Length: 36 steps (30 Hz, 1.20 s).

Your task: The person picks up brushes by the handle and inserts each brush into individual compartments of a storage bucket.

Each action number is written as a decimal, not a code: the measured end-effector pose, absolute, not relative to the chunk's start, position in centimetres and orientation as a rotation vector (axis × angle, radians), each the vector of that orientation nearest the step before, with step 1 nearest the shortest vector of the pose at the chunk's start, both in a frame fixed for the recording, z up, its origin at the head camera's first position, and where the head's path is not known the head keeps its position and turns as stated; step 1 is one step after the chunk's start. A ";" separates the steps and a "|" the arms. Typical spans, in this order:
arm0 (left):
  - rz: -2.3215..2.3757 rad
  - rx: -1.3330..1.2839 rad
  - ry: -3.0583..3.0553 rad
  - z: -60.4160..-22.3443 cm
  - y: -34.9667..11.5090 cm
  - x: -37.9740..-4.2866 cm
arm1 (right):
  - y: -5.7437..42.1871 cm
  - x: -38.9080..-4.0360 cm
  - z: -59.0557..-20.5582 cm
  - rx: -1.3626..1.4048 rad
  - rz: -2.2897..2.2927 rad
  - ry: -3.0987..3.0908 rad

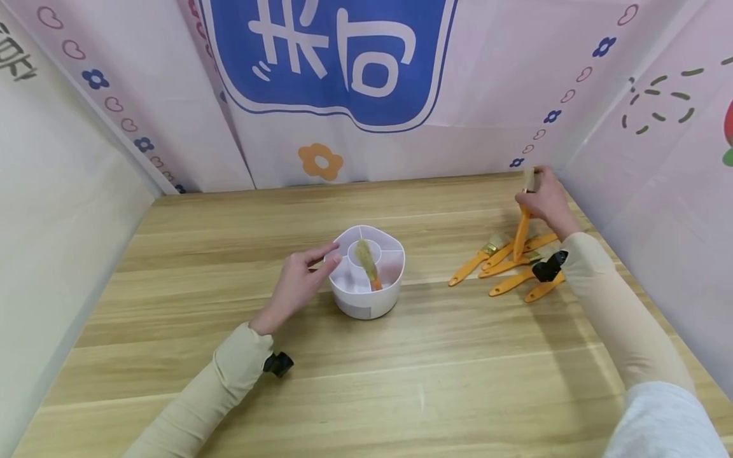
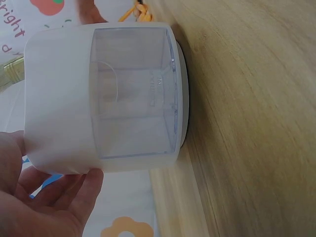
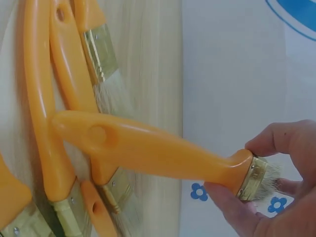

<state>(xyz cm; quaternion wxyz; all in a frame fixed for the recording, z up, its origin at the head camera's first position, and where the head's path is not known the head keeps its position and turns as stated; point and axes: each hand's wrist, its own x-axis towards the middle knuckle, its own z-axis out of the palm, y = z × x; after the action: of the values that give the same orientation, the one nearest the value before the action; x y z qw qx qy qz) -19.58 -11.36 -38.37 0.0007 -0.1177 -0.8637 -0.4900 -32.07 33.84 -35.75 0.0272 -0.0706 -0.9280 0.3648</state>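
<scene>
A white round-cornered organizer (image 1: 366, 306) with several compartments stands mid-table; the left wrist view shows a clear window (image 2: 133, 94) in its side. One paintbrush (image 1: 366, 259) leans inside it, pale bristles up, most of its orange handle hidden. My left hand (image 1: 300, 280) holds the organizer's left side, thumb at the rim and fingertips against the outer wall. At the back right, my right hand (image 1: 546, 198) pinches another paintbrush (image 1: 521, 236) by its metal-collared bristle end. That brush's orange handle (image 3: 148, 148) points down over a pile of similar paintbrushes (image 1: 469, 268).
The pile lies loosely crossed near the table's right edge, below my right forearm. Printed cloth walls (image 1: 481, 121) enclose the wooden table (image 1: 366, 388) at the back and both sides. A black wrist camera (image 1: 550, 266) overlaps some brushes in the head view.
</scene>
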 end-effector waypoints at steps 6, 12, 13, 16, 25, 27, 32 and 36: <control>-1.532 -0.348 -2.718 -38.4 -11.3 -19.6 | 33.3 -31.4 -35.1 -0.196 1.117 -2.828; -1.541 -0.339 -2.705 -38.5 -11.3 -19.8 | 32.8 -30.9 -34.8 -0.190 1.072 -2.770; -1.537 -0.340 -2.707 -38.5 -11.3 -19.8 | 32.7 -30.9 -34.8 -0.185 1.073 -2.752; -1.526 -0.344 -2.711 -38.6 -11.3 -19.8 | 32.6 -30.8 -34.8 -0.174 1.066 -2.705; -1.528 -0.340 -2.708 -38.6 -11.2 -19.7 | 32.3 -30.3 -34.9 -0.143 1.011 -2.613; -1.525 -0.340 -2.712 -38.6 -11.2 -19.7 | 32.1 -30.2 -34.9 -0.130 0.998 -2.587; -1.521 -0.341 -2.708 -38.6 -11.2 -19.7 | 31.6 -30.0 -34.8 -0.100 1.004 -2.522; -1.539 -0.340 -2.704 -38.6 -11.2 -19.7 | 31.0 -29.8 -34.7 -0.072 1.033 -2.490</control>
<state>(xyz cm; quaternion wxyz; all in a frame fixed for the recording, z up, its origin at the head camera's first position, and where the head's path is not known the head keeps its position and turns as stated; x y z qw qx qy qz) -19.73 -11.18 -38.57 0.0059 -0.1086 -0.8639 -0.4917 -29.82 31.04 -34.69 0.2205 -0.0259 -0.9006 0.3737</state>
